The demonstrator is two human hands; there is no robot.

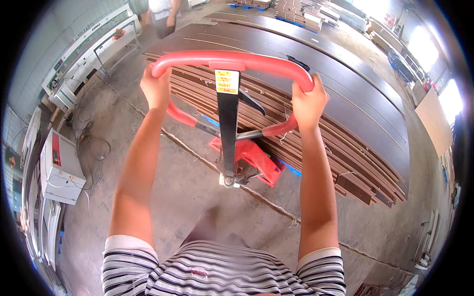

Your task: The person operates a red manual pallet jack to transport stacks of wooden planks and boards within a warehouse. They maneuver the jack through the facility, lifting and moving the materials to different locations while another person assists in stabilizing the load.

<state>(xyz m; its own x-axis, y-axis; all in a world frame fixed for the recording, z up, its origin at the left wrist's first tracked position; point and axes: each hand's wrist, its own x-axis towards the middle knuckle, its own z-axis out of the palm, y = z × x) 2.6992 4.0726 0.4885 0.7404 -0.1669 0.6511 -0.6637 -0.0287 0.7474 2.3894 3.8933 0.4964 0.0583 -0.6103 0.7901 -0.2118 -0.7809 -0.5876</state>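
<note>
Both my arms reach forward to the red loop handle [232, 59] of a pallet jack. My left hand [156, 89] is wrapped round the handle's left bend, and my right hand [309, 101] grips the right bend. From the handle's middle a black shaft [227, 128] runs down to the jack's red base [259, 160]. A black lever [253, 102] sticks out beside the shaft, under a yellow-and-white label [227, 82]. Beyond the base lies a large stack of dark brown boards [345, 113]; the jack's forks are hidden, with blue pallet edges showing below the boards.
At the left stands a white cabinet [61, 170] with loose cables on the floor nearby. A long white machine [94, 56] lines the far left. Another person [162, 15] stands at the back. A floor groove [195, 154] crosses diagonally. A tan panel [434, 121] leans at the right.
</note>
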